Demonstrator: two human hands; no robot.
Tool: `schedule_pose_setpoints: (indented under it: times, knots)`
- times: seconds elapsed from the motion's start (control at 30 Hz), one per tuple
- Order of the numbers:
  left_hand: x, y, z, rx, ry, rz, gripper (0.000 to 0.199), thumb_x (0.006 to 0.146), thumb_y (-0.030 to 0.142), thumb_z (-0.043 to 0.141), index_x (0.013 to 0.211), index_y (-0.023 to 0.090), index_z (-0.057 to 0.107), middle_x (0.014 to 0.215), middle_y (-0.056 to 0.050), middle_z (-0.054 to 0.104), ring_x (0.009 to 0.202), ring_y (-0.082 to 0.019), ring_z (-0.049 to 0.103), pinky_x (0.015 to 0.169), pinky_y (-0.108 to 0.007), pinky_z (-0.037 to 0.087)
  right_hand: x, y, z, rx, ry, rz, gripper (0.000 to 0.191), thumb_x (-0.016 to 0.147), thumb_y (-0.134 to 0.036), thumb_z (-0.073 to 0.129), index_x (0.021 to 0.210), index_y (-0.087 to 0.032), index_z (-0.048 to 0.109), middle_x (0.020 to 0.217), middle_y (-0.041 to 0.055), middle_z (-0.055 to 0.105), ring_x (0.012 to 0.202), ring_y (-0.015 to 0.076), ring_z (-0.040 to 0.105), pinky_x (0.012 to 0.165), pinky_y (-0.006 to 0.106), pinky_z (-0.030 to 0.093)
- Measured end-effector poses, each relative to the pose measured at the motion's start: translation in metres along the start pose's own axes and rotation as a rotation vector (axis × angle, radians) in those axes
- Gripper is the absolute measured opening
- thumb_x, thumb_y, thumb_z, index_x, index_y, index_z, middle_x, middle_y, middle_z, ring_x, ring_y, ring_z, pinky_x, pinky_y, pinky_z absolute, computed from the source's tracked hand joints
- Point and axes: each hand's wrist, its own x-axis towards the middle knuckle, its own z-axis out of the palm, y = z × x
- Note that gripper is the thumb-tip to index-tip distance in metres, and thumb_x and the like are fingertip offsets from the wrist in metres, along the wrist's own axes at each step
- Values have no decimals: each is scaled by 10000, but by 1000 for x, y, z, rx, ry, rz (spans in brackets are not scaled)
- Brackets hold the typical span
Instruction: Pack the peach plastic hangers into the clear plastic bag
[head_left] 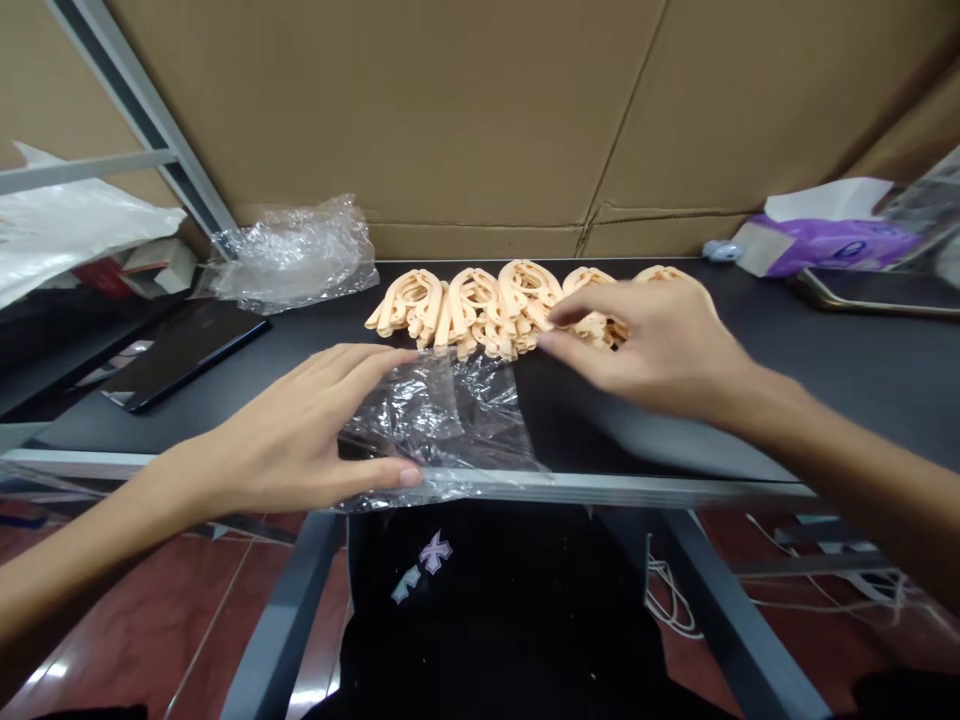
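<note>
Clear plastic bag (442, 420) under left hand (300, 440) | right hand (645, 345) pinching hooks (487, 305)

Near edge: thin clear crinkled plastic bag (442, 420), glossy, under the left hand (300, 440); the right hand (652, 345) sits on a row of peach-coloured matt moulded plastic hooks (480, 305). Flat black table top (825, 370) is smooth, semi-matt, with a brushed metal rim. Far wall is rough brown corrugated cardboard (450, 110).
</note>
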Motion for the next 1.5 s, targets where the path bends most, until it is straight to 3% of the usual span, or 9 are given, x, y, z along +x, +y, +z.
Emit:
schedule_pose_setpoints:
  times: [0.07,0.2,0.4,0.57,0.77,0.97,1.17,1.3,1.5]
  knots:
    - [-1,-3,0,22,22,-23,957,929,776,608,1611,134,418,1602,-224,523,1436,-428,529,1193,-603,443,7,17,-9,-214,3,90,395,954,-532,579,1057,-219,798,1052,137,808,953,357,746,802,477,523]
    - [3,-6,0,56,17,-22,949,928,768,604,1624,150,413,1590,-216,537,1430,-427,538,1184,-596,456,13,40,-17,-447,-175,202,615,944,-720,489,1097,-196,772,1100,194,780,970,410,721,777,502,505]
    - [12,3,1,59,4,10,993,897,802,618,1643,179,416,1616,-201,536,1461,-445,513,1193,-622,450,-2,48,-33,-374,-158,334,650,955,-694,424,1213,-196,752,1275,169,768,1158,419,693,869,499,505]
    - [13,9,4,74,18,49,982,908,780,620,1642,158,421,1610,-211,538,1453,-449,523,1190,-629,460,-19,75,-51,-421,-154,474,749,918,-770,441,1296,-188,724,1297,199,756,1159,440,692,917,563,524]
    - [22,17,11,117,17,108,1014,908,827,588,1645,152,417,1628,-226,512,1479,-463,492,1202,-665,438,-29,88,-39,-416,-236,506,818,961,-795,348,1435,-203,654,1458,219,660,1275,492,641,1039,682,501]
    - [29,23,11,115,-12,108,1076,897,875,545,1650,120,399,1642,-256,486,1496,-488,468,1214,-700,411,-25,90,-41,-330,-222,451,696,970,-689,431,1349,-171,700,1316,210,743,1138,451,697,943,595,541]
    - [28,21,12,101,-14,96,1048,889,854,581,1667,183,373,1649,-231,485,1499,-482,466,1223,-700,398,-20,88,-39,-396,-233,516,831,908,-834,447,1343,-175,703,1182,202,767,1023,438,705,845,558,530]
    - [26,22,9,95,-21,80,1049,891,851,582,1660,163,391,1644,-237,489,1497,-493,459,1215,-706,401,-19,88,-42,-366,-227,469,776,949,-729,488,1407,-130,670,1118,230,770,938,377,697,837,486,500]
    - [22,20,-1,82,-52,35,1033,905,825,598,1656,150,387,1650,-231,480,1501,-467,458,1228,-661,402,-22,95,-49,-381,-247,441,681,932,-543,571,1420,-76,659,1249,254,756,983,368,684,848,438,462]
